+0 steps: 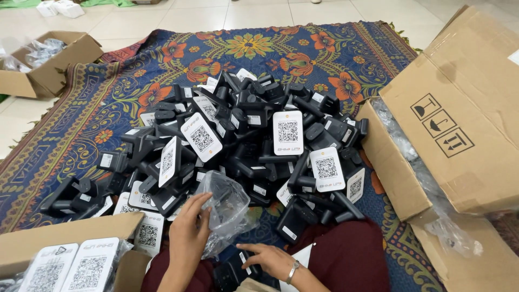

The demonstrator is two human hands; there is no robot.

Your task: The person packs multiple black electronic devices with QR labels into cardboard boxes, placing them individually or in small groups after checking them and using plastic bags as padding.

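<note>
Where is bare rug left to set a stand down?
Bare rug lies beyond the pile of black stands, and left of it toward the small carton. It is crowded near the left hand, right hand and plastic bag.

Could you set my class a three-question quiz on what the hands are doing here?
1. True or false: the left hand grips a clear plastic bag.
2. What does the right hand rest on: A) a cardboard box, B) a black device, C) the rug?
3. What kind of floor covering lies under the pile of black devices?

Key: 1 true. 2 B. 3 a flowered rug.
</note>
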